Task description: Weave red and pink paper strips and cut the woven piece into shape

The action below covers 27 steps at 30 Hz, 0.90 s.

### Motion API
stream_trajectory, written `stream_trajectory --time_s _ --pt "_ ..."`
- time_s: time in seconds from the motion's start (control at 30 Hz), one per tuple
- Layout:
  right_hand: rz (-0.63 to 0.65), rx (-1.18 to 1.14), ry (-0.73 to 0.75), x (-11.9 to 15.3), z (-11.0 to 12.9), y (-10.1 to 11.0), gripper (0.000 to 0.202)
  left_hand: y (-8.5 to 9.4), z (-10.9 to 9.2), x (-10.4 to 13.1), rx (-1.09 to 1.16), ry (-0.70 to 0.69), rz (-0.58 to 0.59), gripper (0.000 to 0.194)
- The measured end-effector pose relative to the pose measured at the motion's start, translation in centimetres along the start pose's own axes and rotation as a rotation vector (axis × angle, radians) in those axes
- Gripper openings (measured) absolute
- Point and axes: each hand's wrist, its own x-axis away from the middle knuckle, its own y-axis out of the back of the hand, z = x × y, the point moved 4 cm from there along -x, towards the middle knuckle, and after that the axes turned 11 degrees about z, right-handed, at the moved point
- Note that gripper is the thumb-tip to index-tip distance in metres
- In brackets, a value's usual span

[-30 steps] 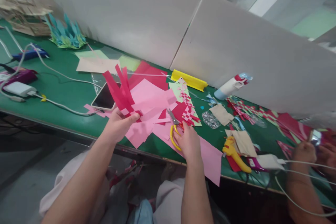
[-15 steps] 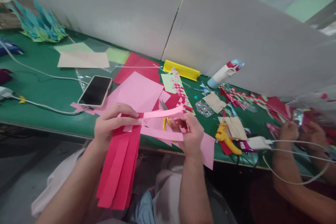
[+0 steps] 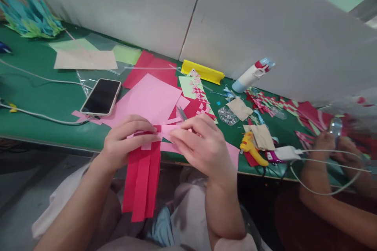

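Observation:
My left hand [image 3: 129, 139] grips a bundle of red paper strips [image 3: 143, 188] between thumb and fingers, with the strips hanging down past the table edge. Pink paper strips [image 3: 171, 148] cross them at the top and stretch to the right. My right hand [image 3: 203, 143] is closed in a pinch on a pink strip, close to the left fingertips. Just behind the right hand show the blades of scissors [image 3: 182, 113], whose handles are hidden. Underneath and behind lie pink paper sheets [image 3: 150, 96].
A phone [image 3: 101, 97] lies left on the green table. Behind are red sheets, a yellow angled piece [image 3: 202, 72] and a bottle [image 3: 252, 75]. To the right are a yellow glue gun [image 3: 253, 150], a white charger with cables [image 3: 285, 153] and another person's hands [image 3: 325, 143] holding a phone.
My right hand has moved left along the pink strips towards my left hand, and its fingers now cover the scissors' handles. The view has shifted slightly.

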Motion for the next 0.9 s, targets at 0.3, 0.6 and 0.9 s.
stream_trajectory --time_s 0.3,0.6,0.9 --pt "0.119 0.031 0.121 -1.3 -0.3 -1.6 0.013 0.2 -0.3 -0.3 0.057 0.028 -0.03 0.013" --pt "0.01 -0.068 0.16 -0.8 -0.7 -1.6 0.01 0.2 -0.5 -0.3 0.113 0.058 -0.057 0.012" --pt "-0.088 -0.131 0.158 -0.7 -0.6 -1.6 0.012 0.2 -0.7 0.1 0.062 0.01 -0.053 0.017"
